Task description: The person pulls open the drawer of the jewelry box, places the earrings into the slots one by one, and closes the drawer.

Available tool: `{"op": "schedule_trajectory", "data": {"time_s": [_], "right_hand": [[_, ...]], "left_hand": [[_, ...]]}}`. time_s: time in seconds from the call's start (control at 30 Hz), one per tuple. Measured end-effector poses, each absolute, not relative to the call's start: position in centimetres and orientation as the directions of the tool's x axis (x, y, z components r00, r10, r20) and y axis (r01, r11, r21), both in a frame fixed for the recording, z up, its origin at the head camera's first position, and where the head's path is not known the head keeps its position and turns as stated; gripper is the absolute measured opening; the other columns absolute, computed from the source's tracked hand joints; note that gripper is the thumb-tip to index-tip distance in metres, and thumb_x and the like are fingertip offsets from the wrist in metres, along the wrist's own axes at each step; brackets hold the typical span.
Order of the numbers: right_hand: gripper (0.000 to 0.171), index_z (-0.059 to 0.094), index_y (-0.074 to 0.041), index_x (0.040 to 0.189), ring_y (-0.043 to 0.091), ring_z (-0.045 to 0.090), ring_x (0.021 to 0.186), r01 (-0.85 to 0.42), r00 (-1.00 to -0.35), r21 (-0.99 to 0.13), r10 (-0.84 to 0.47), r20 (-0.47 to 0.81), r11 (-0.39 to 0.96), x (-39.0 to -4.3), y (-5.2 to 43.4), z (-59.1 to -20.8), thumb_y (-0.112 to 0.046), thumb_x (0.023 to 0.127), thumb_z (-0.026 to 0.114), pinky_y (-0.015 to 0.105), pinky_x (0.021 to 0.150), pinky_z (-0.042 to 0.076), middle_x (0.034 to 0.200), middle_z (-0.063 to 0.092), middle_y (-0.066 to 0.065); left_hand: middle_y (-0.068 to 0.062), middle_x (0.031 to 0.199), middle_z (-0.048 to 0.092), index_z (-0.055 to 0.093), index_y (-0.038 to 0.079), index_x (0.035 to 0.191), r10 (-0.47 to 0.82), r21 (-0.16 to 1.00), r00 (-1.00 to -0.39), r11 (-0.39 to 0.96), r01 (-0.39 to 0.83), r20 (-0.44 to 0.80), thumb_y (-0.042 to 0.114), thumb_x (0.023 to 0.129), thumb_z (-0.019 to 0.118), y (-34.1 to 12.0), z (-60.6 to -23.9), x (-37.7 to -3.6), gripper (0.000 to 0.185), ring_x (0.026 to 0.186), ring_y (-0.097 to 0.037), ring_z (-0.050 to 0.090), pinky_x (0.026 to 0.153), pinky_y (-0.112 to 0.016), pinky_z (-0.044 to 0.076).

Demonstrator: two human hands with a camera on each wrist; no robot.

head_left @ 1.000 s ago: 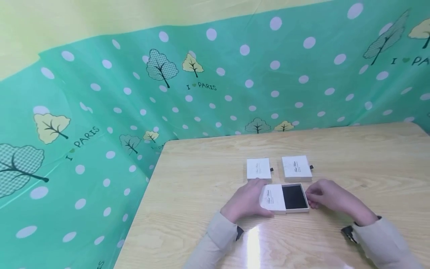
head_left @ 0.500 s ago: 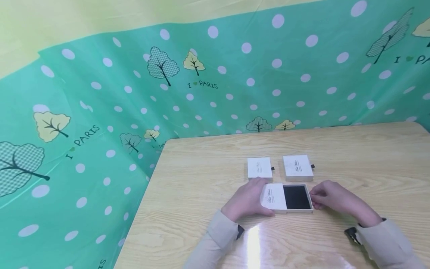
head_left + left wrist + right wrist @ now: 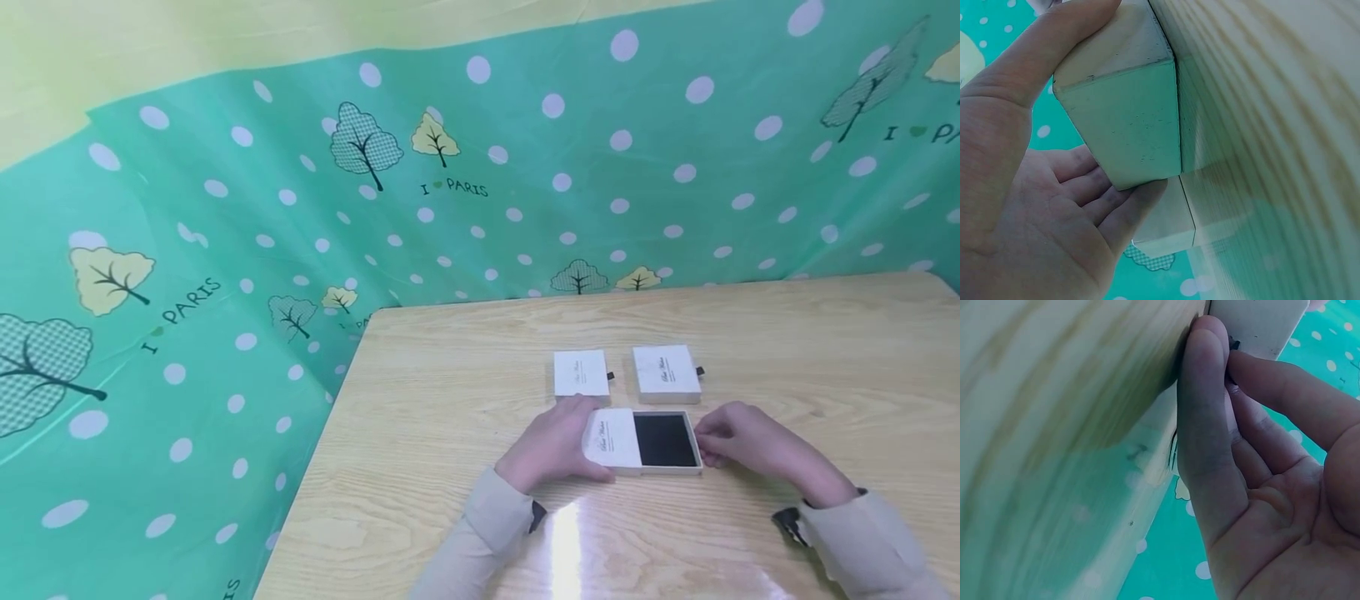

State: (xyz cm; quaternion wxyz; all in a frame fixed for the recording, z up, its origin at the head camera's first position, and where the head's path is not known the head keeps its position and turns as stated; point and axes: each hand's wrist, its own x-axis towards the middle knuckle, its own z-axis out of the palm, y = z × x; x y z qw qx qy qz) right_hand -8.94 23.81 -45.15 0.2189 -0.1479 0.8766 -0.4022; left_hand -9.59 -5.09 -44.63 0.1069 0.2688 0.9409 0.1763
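A white slide-out gift box [image 3: 621,437] with dark lettering lies on the table, its drawer [image 3: 672,471] pulled out to the right. Inside the drawer shows a black lining [image 3: 666,440]. My left hand [image 3: 551,442] grips the box's outer sleeve from the left; the left wrist view has thumb and fingers on opposite sides of its plain end [image 3: 1122,125]. At the drawer's right end, my right hand [image 3: 746,439] pinches a small black pull tab [image 3: 1234,345] between thumb and fingertip, as the right wrist view shows.
Two similar white boxes with black tabs stand behind, a left one [image 3: 581,373] close to my left fingers and a right one [image 3: 665,372]. The wooden table [image 3: 450,367] ends at a green dotted curtain [image 3: 480,217].
My right hand has moved slightly right, and the drawer has slid farther out of the sleeve with it. My left hand keeps its grip on the sleeve.
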Motion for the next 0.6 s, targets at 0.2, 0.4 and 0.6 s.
{"op": "schedule_trajectory", "data": {"time_s": [0.2,0.4,0.6], "right_hand": [[0.018,0.071,-0.003,0.086,0.013,0.058,0.064,-0.071,-0.870,-0.754,-0.410,-0.273,0.653,-8.78,23.83,-45.06,-0.001,0.095,0.056,0.024,0.057,0.049,0.070,0.064,0.001],[0.016,0.073,-0.004,0.088,0.014,0.057,0.065,-0.080,-0.881,-0.720,-0.387,-0.273,0.690,-8.94,23.81,-44.78,-0.005,0.095,0.059,0.024,0.058,0.048,0.071,0.064,-0.001],[0.016,0.074,-0.001,0.097,0.012,0.059,0.071,-0.132,-0.890,-0.689,-0.391,-0.234,0.713,-9.08,24.29,-44.20,-0.011,0.094,0.063,0.025,0.064,0.050,0.078,0.068,-0.002]], "left_hand": [[0.006,0.140,0.053,0.043,0.019,0.147,0.539,0.382,-0.834,0.800,0.463,-0.118,0.053,0.063,0.089,-4.94,-44.57,-9.44,0.102,0.121,-0.008,0.052,0.101,-0.025,0.046],[0.006,0.142,0.052,0.042,0.019,0.148,0.540,0.377,-0.835,0.800,0.468,-0.109,0.053,0.063,0.089,-4.97,-44.52,-9.42,0.102,0.124,-0.009,0.051,0.102,-0.026,0.046],[0.006,0.143,0.052,0.042,0.019,0.148,0.540,0.373,-0.836,0.800,0.470,-0.104,0.052,0.064,0.090,-5.04,-44.52,-9.49,0.103,0.125,-0.009,0.051,0.102,-0.025,0.046]]}}
